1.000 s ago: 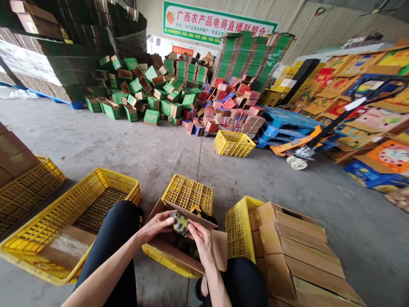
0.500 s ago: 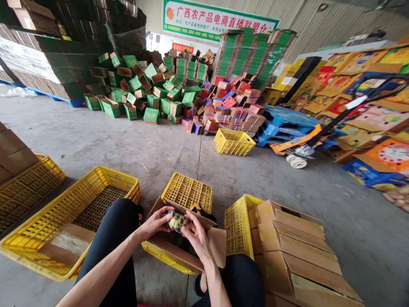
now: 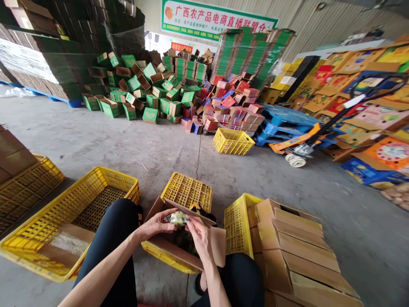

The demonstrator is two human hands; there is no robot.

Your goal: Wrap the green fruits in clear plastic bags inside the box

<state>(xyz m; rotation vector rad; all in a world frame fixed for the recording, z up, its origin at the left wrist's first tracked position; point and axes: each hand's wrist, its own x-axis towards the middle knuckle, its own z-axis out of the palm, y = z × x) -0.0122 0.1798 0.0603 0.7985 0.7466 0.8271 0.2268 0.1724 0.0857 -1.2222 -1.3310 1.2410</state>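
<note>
Over an open cardboard box [image 3: 217, 246], my left hand [image 3: 157, 223] and my right hand [image 3: 199, 233] hold a small film-wrapped piece, yellow and dark [image 3: 179, 218], between them. It looks like a fruit in shiny clear wrap, but its exact kind cannot be made out. The left fingers curl round its left end, and the right thumb and fingers pinch its right end. Dark contents inside the box are in shadow and too unclear to name. The box rests on a yellow plastic crate [image 3: 172, 258] between my knees.
A yellow crate holding a cardboard piece [image 3: 108, 174] lies left. Stacked cartons [image 3: 303, 251] and another crate [image 3: 236, 226] stand right. A latticed yellow crate [image 3: 188, 189] sits ahead. Farther off are a pallet jack [image 3: 295, 149], blue pallets [image 3: 281, 119] and piled green boxes [image 3: 150, 114].
The wrapped piece has turned in my hands and now shows more yellow, lying flatter. My left hand has shifted slightly over its top, with the right fingers drawn to its right end.
</note>
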